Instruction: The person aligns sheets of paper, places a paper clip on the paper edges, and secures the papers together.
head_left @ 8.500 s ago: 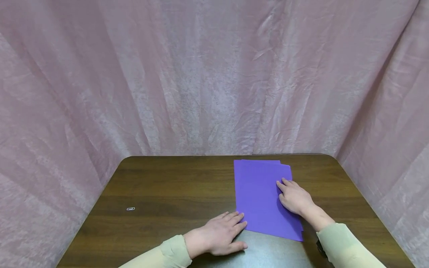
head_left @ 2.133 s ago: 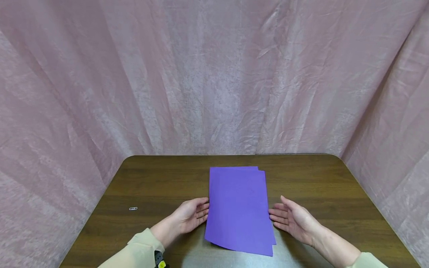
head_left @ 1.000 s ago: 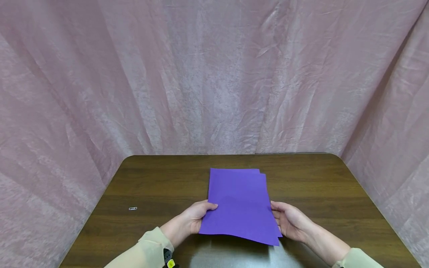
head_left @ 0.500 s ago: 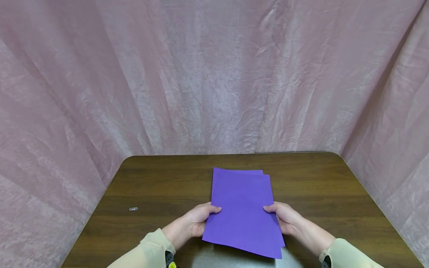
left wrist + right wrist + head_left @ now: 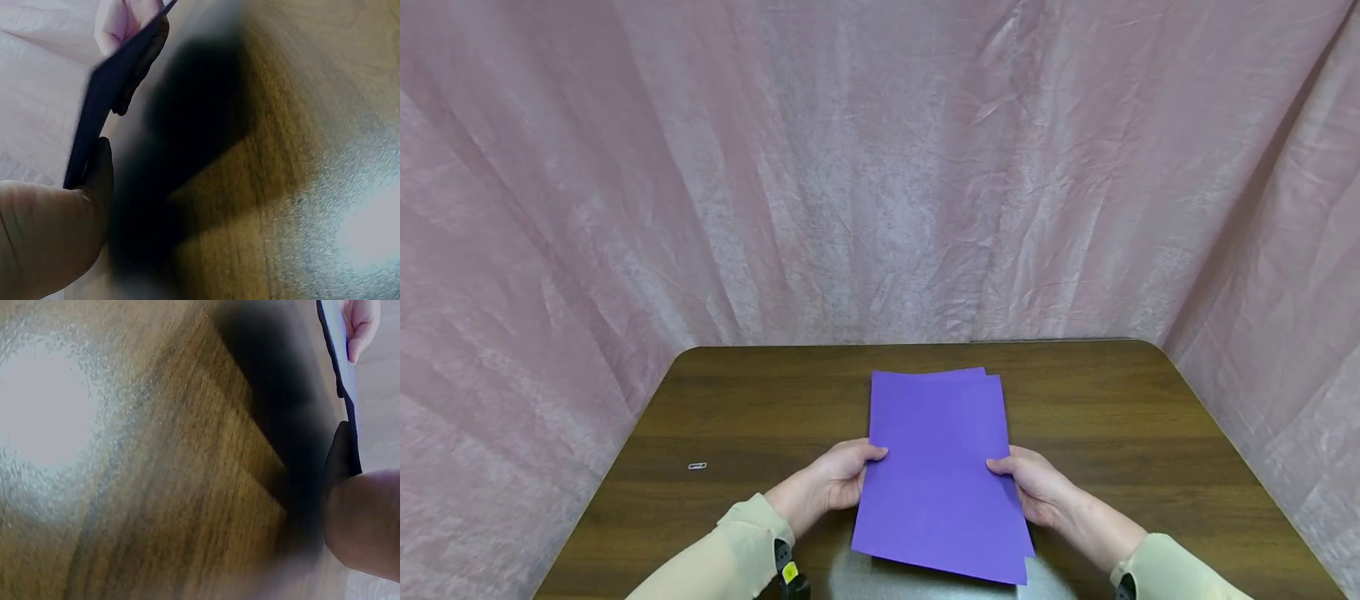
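as hands (image 5: 842, 477) (image 5: 1042, 490) hold, smooth, rectangular purple sheets (image 5: 938, 500)

A brown wooden table (image 5: 760, 400) in front of pale pink curtains (image 5: 880, 167).
The cloth has a soft velvety sheen and hangs in loose vertical folds behind the table and along both sides, with a dark crease (image 5: 1262, 175) running down the right corner. The tabletop has rounded far corners and streaky grain running from side to side; light shines back off its near part, and the wrist views show it as a white glare (image 5: 47, 403).
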Motion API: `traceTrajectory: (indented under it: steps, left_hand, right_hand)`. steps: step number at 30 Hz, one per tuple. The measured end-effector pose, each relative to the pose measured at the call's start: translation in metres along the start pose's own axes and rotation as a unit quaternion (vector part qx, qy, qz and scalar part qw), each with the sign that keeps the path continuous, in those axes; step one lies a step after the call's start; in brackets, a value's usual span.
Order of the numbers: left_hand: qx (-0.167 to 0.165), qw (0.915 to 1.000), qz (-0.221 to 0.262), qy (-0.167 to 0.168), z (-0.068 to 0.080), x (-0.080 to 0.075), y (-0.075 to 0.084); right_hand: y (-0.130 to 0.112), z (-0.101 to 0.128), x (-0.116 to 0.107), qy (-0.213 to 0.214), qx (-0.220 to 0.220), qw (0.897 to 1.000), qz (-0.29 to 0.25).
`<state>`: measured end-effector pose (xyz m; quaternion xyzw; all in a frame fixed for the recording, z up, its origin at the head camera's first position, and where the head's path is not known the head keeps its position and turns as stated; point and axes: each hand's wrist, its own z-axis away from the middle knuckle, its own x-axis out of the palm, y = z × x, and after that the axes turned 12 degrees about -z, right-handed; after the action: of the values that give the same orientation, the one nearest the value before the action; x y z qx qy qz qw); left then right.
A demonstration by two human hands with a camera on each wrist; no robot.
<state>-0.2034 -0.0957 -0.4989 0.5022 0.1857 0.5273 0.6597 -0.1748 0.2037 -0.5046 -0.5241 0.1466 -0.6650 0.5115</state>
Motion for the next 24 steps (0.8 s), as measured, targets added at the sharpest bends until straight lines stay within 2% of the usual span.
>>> traceTrajectory:
  steps: [9, 17, 24]
  left_hand:
    - [0.024, 0.9991, -0.032, 0.013, -0.002, 0.004, 0.010]
    - [0.059, 0.9960, -0.064, 0.020, -0.001, 0.006, 0.024]
    - [0.081, 0.9920, -0.095, 0.024, 0.002, 0.007, 0.034]
  right_hand:
    - [-0.011, -0.002, 0.006, 0.009, -0.026, 0.999, 0.037]
    - [-0.026, -0.005, 0.015, 0.030, -0.057, 0.996, 0.060]
    - [-0.036, -0.005, 0.021, 0.036, -0.068, 0.995, 0.064]
